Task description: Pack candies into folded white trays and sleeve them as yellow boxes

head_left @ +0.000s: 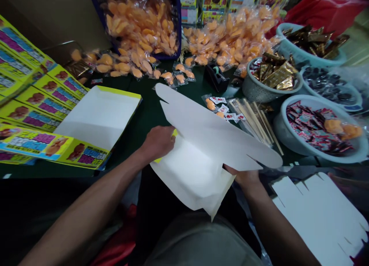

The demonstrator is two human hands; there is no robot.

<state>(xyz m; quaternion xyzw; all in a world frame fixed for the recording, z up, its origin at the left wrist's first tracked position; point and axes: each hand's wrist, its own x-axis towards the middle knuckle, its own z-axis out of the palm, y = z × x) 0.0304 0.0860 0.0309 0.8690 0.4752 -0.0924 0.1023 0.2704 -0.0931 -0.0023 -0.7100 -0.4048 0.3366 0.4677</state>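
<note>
A partly folded cardboard box point(196, 158) rests over my lap at the table's front edge, its white inside facing up and a long slotted flap standing along the far side. My left hand point(159, 143) is closed on the box's left side, where a bit of yellow printing shows. On the opposite side my right hand point(243, 175) grips the box's right edge, its fingers partly hidden behind the cardboard. Left of it, a folded open box point(98, 112) with a white inside and yellow printed walls sits on the table.
Stacked printed boxes point(37, 104) stand at left. Bagged orange pieces fill a purple basket point(178, 27) and lie beside it. A tape dispenser point(216, 77), wooden sticks point(253, 120) and tubs of packets, including a pale tub point(314, 156), are at right. Flat white cardboard blanks point(319, 216) lie lower right.
</note>
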